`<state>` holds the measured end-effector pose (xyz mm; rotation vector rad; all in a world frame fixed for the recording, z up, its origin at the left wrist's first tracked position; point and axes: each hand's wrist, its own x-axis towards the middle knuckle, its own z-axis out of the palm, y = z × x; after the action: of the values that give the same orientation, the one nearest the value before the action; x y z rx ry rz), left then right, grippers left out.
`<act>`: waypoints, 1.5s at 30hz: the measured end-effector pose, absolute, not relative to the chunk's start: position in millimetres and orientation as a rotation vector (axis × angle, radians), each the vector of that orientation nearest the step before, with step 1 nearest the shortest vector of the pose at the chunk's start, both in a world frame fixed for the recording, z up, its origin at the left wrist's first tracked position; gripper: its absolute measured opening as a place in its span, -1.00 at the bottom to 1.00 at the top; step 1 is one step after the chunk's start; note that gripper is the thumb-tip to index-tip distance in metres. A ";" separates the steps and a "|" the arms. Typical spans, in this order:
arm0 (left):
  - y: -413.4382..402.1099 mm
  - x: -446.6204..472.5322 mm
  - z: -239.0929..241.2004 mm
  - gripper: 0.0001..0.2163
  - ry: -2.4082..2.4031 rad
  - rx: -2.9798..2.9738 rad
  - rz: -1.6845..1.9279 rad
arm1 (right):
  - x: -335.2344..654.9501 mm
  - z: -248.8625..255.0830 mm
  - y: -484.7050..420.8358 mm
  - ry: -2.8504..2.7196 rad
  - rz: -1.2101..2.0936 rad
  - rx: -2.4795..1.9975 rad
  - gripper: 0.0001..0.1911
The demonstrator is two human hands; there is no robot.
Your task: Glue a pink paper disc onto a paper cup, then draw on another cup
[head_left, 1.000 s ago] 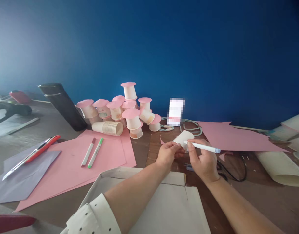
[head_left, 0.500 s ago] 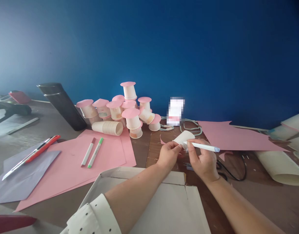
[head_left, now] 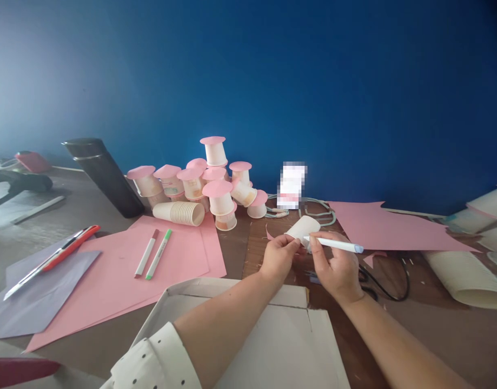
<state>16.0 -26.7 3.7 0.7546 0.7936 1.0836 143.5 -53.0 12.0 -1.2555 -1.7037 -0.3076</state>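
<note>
A white paper cup (head_left: 304,227) lies tilted in my left hand (head_left: 278,258), whose thumb and fingers are closed on its rim. My right hand (head_left: 338,269) is closed around a white marker (head_left: 337,245) with a pale blue end. The marker's tip meets the side of the cup, or nearly so; any mark there is too small to make out. To the left, a marker with a brown end (head_left: 146,254) and a marker with a green end (head_left: 158,254) lie on pink paper (head_left: 110,281).
Paper cups with pink paper tops (head_left: 221,199) stand stacked near the blue wall. A nested cup stack (head_left: 179,213) lies before them. A black flask (head_left: 106,175), an orange box cutter (head_left: 53,259), a phone (head_left: 292,185), cables and a larger cup stack (head_left: 465,278) surround the work.
My left hand and the cup have shifted very slightly to the left. The marker has moved a little with my right hand; both grips stay the same.
</note>
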 end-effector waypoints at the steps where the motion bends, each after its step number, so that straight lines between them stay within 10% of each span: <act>1: -26.3 15.6 3.3 -0.83 0.783 0.741 1.094 | 143.3 12.2 -53.2 -1.705 -0.306 -1.252 -0.90; 45: -28.4 18.5 -1.2 -0.84 0.900 1.014 1.073 | 146.1 9.5 -51.6 -1.689 -0.357 -1.289 -0.87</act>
<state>18.5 -28.4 -1.2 1.0139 0.8997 1.0730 146.1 -51.6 9.5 -1.2893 -1.6891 -0.3570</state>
